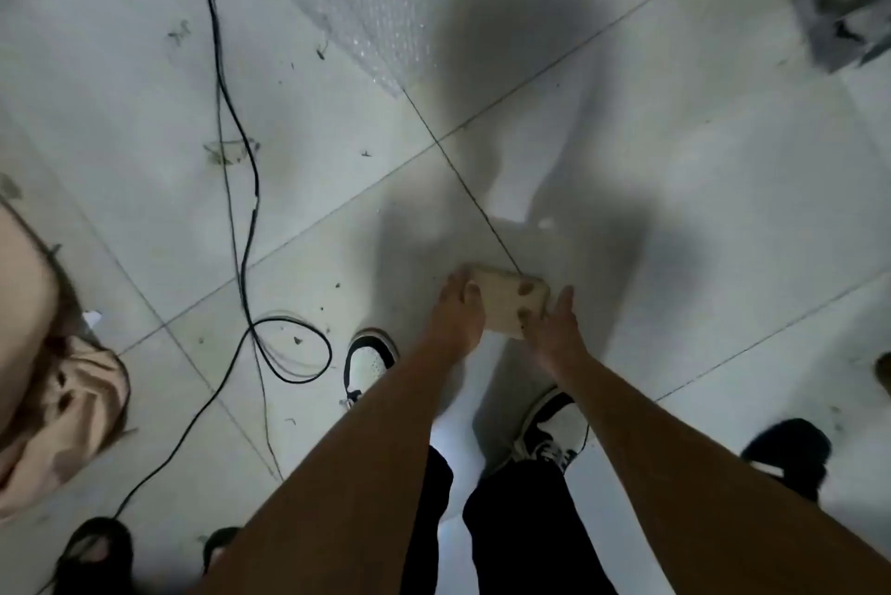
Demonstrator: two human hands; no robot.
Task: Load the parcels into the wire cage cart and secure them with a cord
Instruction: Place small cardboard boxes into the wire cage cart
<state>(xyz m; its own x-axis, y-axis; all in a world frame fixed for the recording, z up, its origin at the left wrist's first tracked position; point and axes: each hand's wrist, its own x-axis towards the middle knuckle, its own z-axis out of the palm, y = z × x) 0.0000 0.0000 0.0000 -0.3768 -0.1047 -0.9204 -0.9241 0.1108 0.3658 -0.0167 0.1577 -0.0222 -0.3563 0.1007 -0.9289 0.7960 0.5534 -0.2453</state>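
Both hands grasp one small tan parcel [508, 302] low over the tiled floor [699, 208]: left hand [458, 310] and right hand [554, 322] clamp opposite ends, keeping it level for carrying; no cart visible

Scuffed pale tiled floor [675, 151], dark grout lines, soft shadows

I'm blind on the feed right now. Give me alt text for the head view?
Both hands, left hand and right hand, hold a small tan parcel between them above a tiled floor. A black cable loops on the floor to the left, with bubble wrap lying farther ahead.
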